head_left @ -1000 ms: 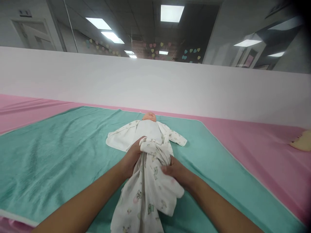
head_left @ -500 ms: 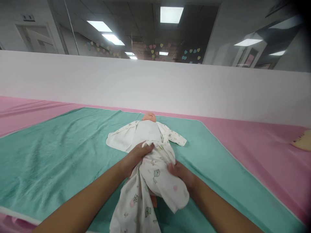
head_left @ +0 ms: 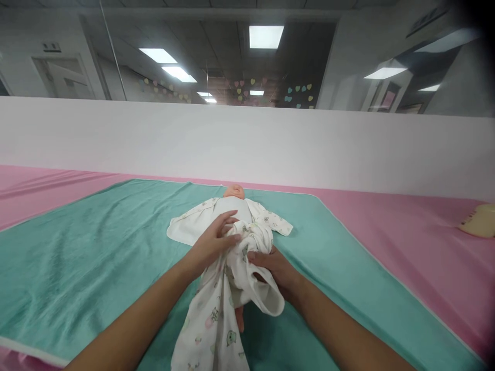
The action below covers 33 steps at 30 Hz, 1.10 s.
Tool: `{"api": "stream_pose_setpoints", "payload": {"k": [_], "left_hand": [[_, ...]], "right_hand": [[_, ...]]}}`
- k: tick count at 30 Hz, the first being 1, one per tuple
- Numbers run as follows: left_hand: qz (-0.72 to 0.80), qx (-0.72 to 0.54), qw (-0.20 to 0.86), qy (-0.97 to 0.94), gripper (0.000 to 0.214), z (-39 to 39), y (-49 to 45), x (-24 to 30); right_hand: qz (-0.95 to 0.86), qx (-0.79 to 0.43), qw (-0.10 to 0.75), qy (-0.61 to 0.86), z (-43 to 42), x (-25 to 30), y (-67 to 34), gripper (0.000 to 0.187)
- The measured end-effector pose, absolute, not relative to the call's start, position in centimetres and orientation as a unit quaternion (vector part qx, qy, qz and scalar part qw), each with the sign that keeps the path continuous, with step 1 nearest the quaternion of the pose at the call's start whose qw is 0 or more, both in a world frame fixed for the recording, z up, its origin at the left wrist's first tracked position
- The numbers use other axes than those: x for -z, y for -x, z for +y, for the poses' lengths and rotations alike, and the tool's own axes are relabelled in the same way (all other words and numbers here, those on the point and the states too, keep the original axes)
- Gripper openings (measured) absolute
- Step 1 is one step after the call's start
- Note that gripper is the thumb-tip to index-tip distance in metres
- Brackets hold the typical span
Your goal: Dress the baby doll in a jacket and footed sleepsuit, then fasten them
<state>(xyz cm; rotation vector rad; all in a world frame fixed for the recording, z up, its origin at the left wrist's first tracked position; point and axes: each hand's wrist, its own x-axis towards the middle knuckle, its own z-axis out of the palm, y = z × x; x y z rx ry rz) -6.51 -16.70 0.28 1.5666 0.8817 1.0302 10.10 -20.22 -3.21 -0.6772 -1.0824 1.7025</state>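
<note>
Head view: the left hand (head_left: 214,243) lies half open, fingers spread over the doll (head_left: 236,205) and the bunched printed garment (head_left: 214,330). The right hand (head_left: 275,266) clutches the garment's gathered rim, its fingertips hidden inside. The doll lies near the far edge of the towel (head_left: 96,242). The bunch sits higher than half a second ago.

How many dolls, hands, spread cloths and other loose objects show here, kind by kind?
Dolls: 1, the baby doll.
Hands: 2, left hand and right hand, both holding its printed garment.
Spread cloths: 2, teal towel over pink sheet.
Other objects: 1, cream item at right.
Total: 6.
</note>
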Motion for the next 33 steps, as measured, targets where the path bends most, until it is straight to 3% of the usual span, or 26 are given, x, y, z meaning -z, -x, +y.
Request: {"api": "stream_pose_setpoints", "payload": {"k": [7, 12, 15, 19, 26, 30, 33], "left_hand": [[0.299, -0.333, 0.326, -0.833, 0.079, -20.8, 4.5, -1.9], [0.286, -0.24, 0.356, -0.857, 0.079, -19.2, 5.0, -1.3], [0.293, -0.207, 0.335, -0.871, 0.066, -18.7, 5.5, -1.5], [0.336, -0.245, 0.265, -0.87, 0.034, -19.3, 5.2, -1.1], [0.497, -0.291, 0.187, -0.795, 0.015, -21.1, 6.9, 0.7], [0.516, -0.2, 0.123, -0.824, 0.008, -23.1, 9.6, 0.2], [0.472, -0.079, 0.159, -0.864, 0.008, -24.4, 10.9, -1.3]], "right_hand": [[-0.467, -0.67, 0.51, 0.27, -20.1, 3.8, -10.1, 0.026], [-0.615, -0.607, 0.417, 0.281, -20.4, 2.9, -11.1, 0.042], [-0.686, -0.585, 0.343, 0.264, -20.8, 1.9, -12.0, 0.058], [-0.711, -0.57, 0.305, 0.278, -20.9, 1.7, -12.6, 0.058], [-0.599, -0.676, 0.372, 0.213, -22.2, 3.4, -9.4, 0.048], [-0.537, -0.752, 0.351, 0.152, -24.0, 4.1, -7.2, 0.047], [-0.54, -0.757, 0.322, 0.178, -25.2, 4.5, -6.5, 0.047]]}}
